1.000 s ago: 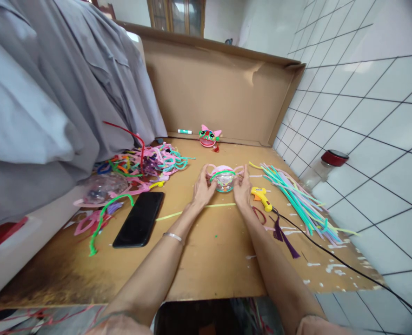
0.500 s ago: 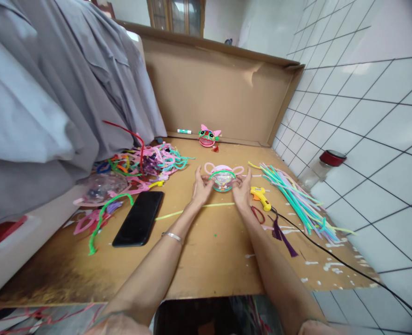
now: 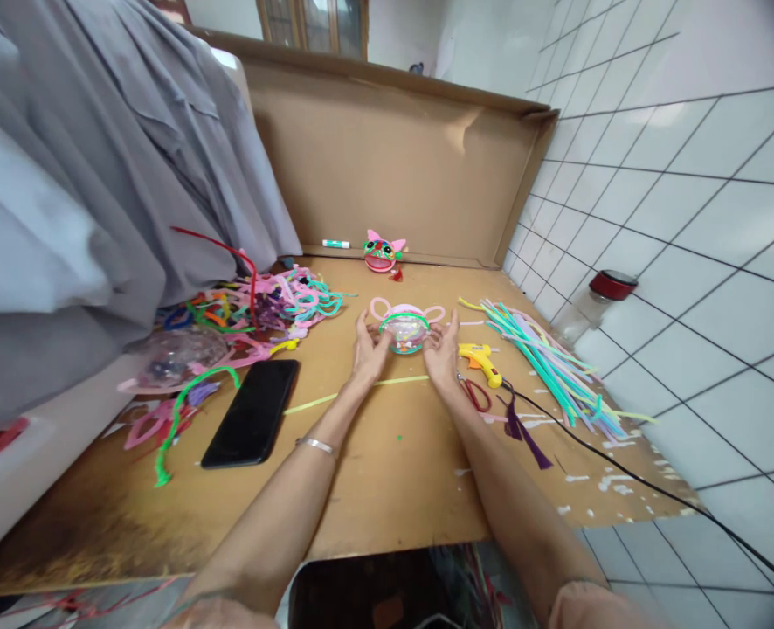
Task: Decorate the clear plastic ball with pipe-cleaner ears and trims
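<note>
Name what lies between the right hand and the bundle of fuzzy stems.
The head view shows a yellow glue gun between the right hand and the bundle, a thin pink strip just beyond it.

Craft workspace with glue gun [image 3: 485, 361]

Your left hand [image 3: 370, 356] and right hand [image 3: 442, 356] are bare. You wear a slim, silver-toned bracelet [image 3: 316, 445] by the left wrist [image 3: 342, 411] and peach-pink sleeves [image 3: 587, 607] ending high on your forearms [image 3: 508, 480].
</note>
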`<state>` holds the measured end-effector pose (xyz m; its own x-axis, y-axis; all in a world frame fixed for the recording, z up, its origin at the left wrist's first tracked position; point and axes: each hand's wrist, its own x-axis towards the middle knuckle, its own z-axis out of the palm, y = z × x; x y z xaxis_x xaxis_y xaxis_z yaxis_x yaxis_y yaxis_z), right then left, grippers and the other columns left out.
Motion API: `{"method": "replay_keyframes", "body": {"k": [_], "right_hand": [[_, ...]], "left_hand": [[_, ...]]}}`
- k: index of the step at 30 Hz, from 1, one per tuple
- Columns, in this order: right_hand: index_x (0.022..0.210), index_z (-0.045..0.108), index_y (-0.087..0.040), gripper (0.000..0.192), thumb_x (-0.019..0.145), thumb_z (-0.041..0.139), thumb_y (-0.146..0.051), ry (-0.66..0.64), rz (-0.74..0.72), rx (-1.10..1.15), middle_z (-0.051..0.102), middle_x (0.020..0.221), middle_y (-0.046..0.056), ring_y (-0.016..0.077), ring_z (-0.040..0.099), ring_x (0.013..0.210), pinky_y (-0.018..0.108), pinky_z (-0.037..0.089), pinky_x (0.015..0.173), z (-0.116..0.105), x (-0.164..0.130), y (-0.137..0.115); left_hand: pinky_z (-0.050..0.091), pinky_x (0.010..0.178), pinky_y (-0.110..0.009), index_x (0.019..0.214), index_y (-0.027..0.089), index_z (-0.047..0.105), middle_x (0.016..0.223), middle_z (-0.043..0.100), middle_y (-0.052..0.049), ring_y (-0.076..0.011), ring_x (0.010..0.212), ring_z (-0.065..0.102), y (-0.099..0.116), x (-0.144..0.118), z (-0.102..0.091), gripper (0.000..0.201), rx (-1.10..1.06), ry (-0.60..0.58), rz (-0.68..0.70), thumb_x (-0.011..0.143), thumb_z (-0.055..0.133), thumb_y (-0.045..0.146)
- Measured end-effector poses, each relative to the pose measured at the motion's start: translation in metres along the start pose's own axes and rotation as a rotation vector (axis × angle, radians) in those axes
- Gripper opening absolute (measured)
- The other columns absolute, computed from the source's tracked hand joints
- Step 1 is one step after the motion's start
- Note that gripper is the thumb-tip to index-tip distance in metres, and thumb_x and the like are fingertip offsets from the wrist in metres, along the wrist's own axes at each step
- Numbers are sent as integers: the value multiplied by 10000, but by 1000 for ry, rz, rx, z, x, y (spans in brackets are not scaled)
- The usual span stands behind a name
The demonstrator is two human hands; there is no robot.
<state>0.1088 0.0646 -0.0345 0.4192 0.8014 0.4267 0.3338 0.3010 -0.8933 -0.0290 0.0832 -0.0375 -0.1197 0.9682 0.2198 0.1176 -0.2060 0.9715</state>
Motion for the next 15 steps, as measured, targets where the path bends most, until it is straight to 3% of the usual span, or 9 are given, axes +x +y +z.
{"method": "replay_keyframes", "body": {"k": [4, 7, 11, 15], "right_hand": [[1503, 167, -142, 828, 736, 478, -132, -12, -16, -7, 674, 1055, 106, 190, 667, 945, 350, 547, 866, 2, 2, 3], [1480, 237, -145, 777, 746, 490, -151, -24, -41, -118, 664, 1097, 119, 214, 652, 989, 378, 531, 888, -10, 2, -1], [1350, 451, -142, 577, 776, 505, -164, 50, -142, -592, 600, 1232, 179, 295, 546, 1175, 460, 416, 1013, -57, -4, -11], [1190, 566, -109, 418, 794, 577, -241, 30, 3, -1001, 621, 1103, 209, 340, 559, 1077, 462, 421, 931, -104, -13, -7]], "left_hand": [[539, 802, -339, 1460, 221, 277, 1257, 600, -129, -193, 874, 673, -6, 2, 4, 938, 28, 4, 20, 687, 748, 463], [533, 806, -350, 1465, 226, 273, 1260, 606, -132, -200, 863, 672, -7, 4, 6, 972, 65, 29, 7, 666, 765, 478], [526, 800, -358, 1477, 220, 267, 1235, 614, -122, -208, 851, 665, -6, 4, 8, 991, 112, 52, -31, 660, 773, 464], [524, 765, -338, 1476, 222, 272, 1226, 602, -120, -199, 843, 647, -4, 1, 11, 996, 78, 59, -17, 648, 782, 435]]}}
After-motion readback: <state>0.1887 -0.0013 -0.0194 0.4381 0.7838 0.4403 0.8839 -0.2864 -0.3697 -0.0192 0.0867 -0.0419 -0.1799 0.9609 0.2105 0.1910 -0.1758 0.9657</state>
